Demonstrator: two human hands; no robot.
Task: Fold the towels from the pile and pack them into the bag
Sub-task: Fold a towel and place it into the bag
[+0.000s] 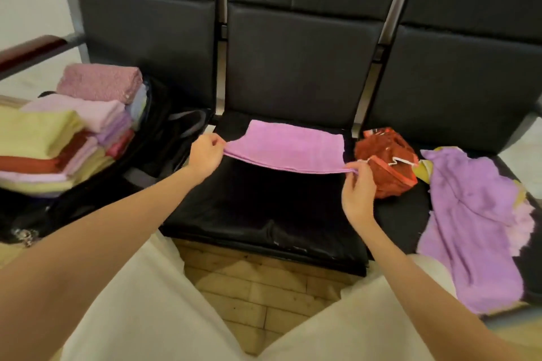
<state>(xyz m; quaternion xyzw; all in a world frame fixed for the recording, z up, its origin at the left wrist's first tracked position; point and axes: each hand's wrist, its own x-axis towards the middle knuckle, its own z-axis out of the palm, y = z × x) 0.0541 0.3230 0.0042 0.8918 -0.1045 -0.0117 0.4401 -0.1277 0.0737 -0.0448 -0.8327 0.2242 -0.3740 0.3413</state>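
Pink towel (289,145) on our middle seat (264,208), our left hand (205,155) and right hand (358,190) each pinching one near corner, one black bag (164,138) of folded towels (58,138) left, two loose towels (469,214) right.

No text, label or number can be read anywhere.

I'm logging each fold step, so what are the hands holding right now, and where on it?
Both hold the pink-purple cloth towel: the left hand pinches its near left corner, the right hand its near right corner.
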